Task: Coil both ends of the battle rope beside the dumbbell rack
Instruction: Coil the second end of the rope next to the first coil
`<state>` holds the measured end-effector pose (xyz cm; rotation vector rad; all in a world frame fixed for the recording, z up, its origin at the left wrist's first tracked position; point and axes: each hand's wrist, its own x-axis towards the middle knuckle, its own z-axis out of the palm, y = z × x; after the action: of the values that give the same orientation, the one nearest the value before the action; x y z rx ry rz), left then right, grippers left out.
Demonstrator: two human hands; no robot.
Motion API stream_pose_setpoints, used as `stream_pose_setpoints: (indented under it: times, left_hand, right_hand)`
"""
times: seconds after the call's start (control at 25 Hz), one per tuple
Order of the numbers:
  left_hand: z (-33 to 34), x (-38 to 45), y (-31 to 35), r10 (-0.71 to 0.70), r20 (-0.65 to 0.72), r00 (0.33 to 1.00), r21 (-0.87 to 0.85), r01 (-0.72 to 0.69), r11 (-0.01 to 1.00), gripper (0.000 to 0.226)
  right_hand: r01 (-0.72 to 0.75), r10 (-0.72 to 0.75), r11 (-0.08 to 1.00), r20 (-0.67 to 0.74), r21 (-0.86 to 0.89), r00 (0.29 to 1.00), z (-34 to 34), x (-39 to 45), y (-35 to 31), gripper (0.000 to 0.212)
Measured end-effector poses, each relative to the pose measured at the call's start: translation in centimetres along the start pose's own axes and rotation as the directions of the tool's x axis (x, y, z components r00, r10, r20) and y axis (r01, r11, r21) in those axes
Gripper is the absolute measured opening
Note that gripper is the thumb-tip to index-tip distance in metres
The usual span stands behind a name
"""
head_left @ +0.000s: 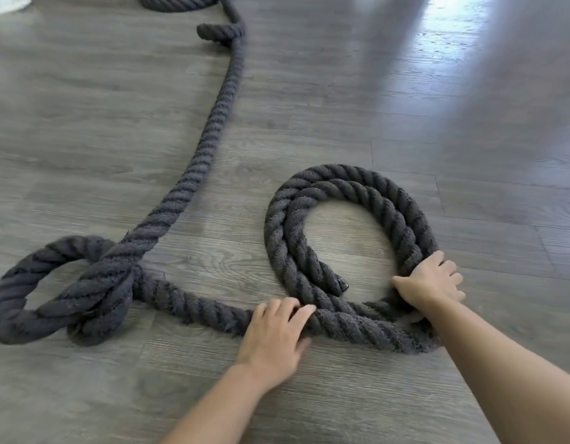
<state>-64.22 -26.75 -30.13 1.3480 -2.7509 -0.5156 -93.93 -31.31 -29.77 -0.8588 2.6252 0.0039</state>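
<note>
A thick dark battle rope runs across the grey wood floor. Its near end is laid in a flat coil of about two turns at centre right, with the taped rope tip inside the ring. My right hand grips the coil's right lower side. My left hand rests on the rope strand that leads into the coil from the left, fingers curled over it. To the far left the rope makes a loose loop that crosses itself. Another coil shows at the top edge.
Grey wood-plank floor all around, with bright glare at the upper right. A white object sits at the top left corner. A short bend of rope lies near the far coil. No dumbbell rack is in view.
</note>
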Motion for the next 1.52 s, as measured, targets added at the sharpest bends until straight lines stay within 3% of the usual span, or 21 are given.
stream_pose_setpoints:
  times: [0.08, 0.16, 0.32, 0.4, 0.52, 0.72, 0.84, 0.96, 1.08, 1.16, 1.2, 1.28, 1.36, 1.44, 1.52]
  left_hand:
    - [0.5, -0.7, -3.0, 0.123, 0.002, 0.992, 0.18, -0.122, 0.976, 0.058]
    - [-0.2, -1.7, -6.5, 0.172, 0.045, 0.984, 0.295, -0.178, 0.939, 0.072]
    - [-3.7, -1.9, -9.4, 0.07, 0.163, 0.984, 0.401, -0.131, 0.907, 0.126]
    - [-5.1, 0.0, -9.4, 0.123, 0.307, 0.944, 0.42, -0.25, 0.872, 0.144]
    - [-4.8, 2.9, -7.8, 0.228, 0.417, 0.88, 0.415, -0.408, 0.813, 0.151]
    - [-3.5, 3.6, -6.2, 0.273, 0.368, 0.889, 0.448, -0.427, 0.786, 0.139]
    - [-3.0, 3.4, -4.8, 0.193, 0.287, 0.938, 0.472, -0.314, 0.824, 0.139]
    - [-3.1, 4.1, -1.8, -0.075, 0.235, 0.969, 0.453, -0.041, 0.891, 0.137]
    - [-2.7, 6.5, 1.6, -0.377, 0.124, 0.918, 0.345, 0.317, 0.884, 0.116]
    - [-2.5, 8.5, 3.0, -0.482, 0.133, 0.866, 0.314, 0.424, 0.849, 0.088]
    - [-2.6, 9.0, 3.1, -0.493, 0.166, 0.854, 0.317, 0.428, 0.846, 0.085]
    - [-3.9, 8.9, 1.5, -0.383, 0.26, 0.886, 0.322, 0.294, 0.9, 0.113]
    - [-6.2, 7.0, -1.9, -0.177, 0.375, 0.91, 0.265, 0.077, 0.961, 0.134]
    - [-8.2, 5.0, -5.5, -0.014, 0.444, 0.896, 0.298, -0.133, 0.945, 0.135]
    - [-10.2, 4.3, -8.0, 0.029, 0.49, 0.871, 0.357, -0.231, 0.905, 0.13]
  right_hand:
    - [0.116, -0.116, 0.992, 0.009, -0.041, 0.993, -0.1, 0.0, 0.8, 0.106]
    - [0.242, -0.239, 0.966, 0.041, -0.094, 0.97, -0.3, 0.4, 1.5, 0.107]
    - [0.479, -0.455, 0.839, 0.152, -0.257, 0.878, -1.3, 1.5, 1.2, 0.108]
    - [0.571, -0.528, 0.759, 0.217, -0.314, 0.821, -1.8, 2.3, 0.1, 0.108]
    - [0.621, -0.575, 0.693, 0.239, -0.365, 0.782, -1.8, 3.0, -1.3, 0.108]
    - [0.562, -0.508, 0.705, 0.244, -0.433, 0.826, -1.8, 2.0, -4.4, 0.096]
    - [0.513, -0.455, 0.805, 0.245, -0.299, 0.856, -0.9, -1.2, -8.0, 0.083]
    - [0.478, -0.427, 0.862, 0.266, -0.169, 0.864, 0.9, -6.6, -11.3, 0.073]
    - [0.352, -0.33, 0.932, 0.193, -0.092, 0.924, 2.3, -10.5, -12.8, 0.082]
    - [0.185, -0.191, 0.982, 0.182, 0.045, 0.965, 2.7, -10.7, -12.9, 0.093]
    - [0.114, -0.134, 0.988, 0.206, 0.109, 0.969, 2.9, -10.4, -12.8, 0.1]
    - [0.067, -0.099, 0.987, 0.223, 0.145, 0.97, 3.5, -9.5, -12.6, 0.115]
    - [0.084, -0.107, 0.99, 0.207, 0.116, 0.973, 4.2, -9.2, -12.8, 0.133]
    - [0.105, -0.117, 0.991, 0.156, 0.082, 0.981, 4.8, -9.3, -13.0, 0.138]
    - [0.124, -0.131, 0.99, 0.106, 0.063, 0.986, 5.2, -9.1, -13.1, 0.135]
